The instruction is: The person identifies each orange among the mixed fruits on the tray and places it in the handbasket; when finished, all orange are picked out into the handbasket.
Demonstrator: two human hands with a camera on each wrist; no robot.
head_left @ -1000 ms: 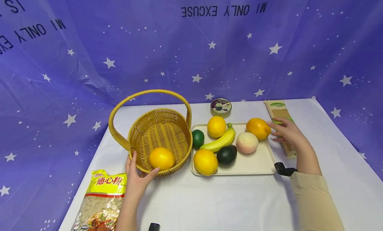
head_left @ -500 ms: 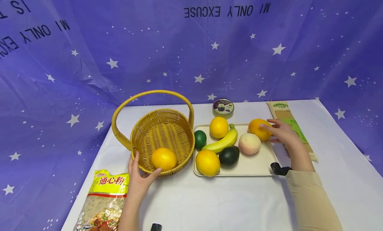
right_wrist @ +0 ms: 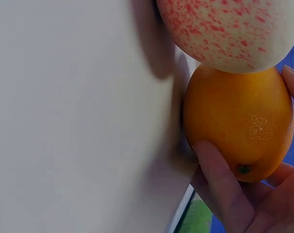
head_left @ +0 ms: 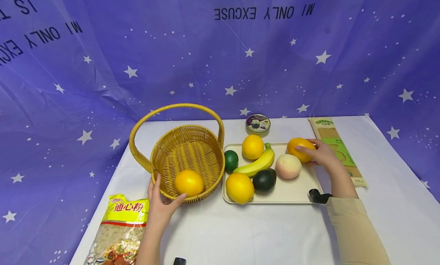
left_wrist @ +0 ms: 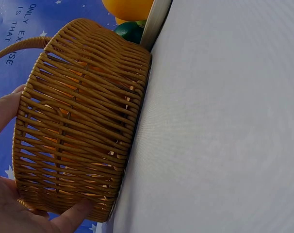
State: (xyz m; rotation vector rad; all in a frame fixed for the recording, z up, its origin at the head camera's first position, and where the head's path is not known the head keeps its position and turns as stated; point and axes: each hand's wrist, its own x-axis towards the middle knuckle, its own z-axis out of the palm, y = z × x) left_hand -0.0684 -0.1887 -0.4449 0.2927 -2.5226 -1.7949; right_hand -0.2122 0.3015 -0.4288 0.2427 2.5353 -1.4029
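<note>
My right hand (head_left: 324, 155) grips an orange (head_left: 300, 149) at the back right of a cream tray (head_left: 292, 196); in the right wrist view its fingers curl round the stem end of the orange (right_wrist: 239, 121). A pale pink-speckled peach (head_left: 288, 166) touches that orange. My left hand (head_left: 163, 207) holds the near left side of a wicker basket (head_left: 187, 150), its fingers spread over the rim and outer wall (left_wrist: 79, 131). Inside the basket lies one yellow-orange fruit (head_left: 189, 183). Also on the tray are a banana (head_left: 256, 164), a dark avocado (head_left: 264, 180), a green fruit (head_left: 231, 160) and two yellow-orange fruits (head_left: 240, 188).
A round tin (head_left: 258, 124) stands behind the tray. Right of it lies a long noodle packet (head_left: 338, 150). A pasta bag (head_left: 120, 230) lies left of my left forearm. A blue starry cloth (head_left: 206, 58) hangs behind the white table (head_left: 261, 234).
My right hand has moved left from beside the orange and closed its fingers round it. The left hand stays on the basket. The whole view has shifted slightly.
</note>
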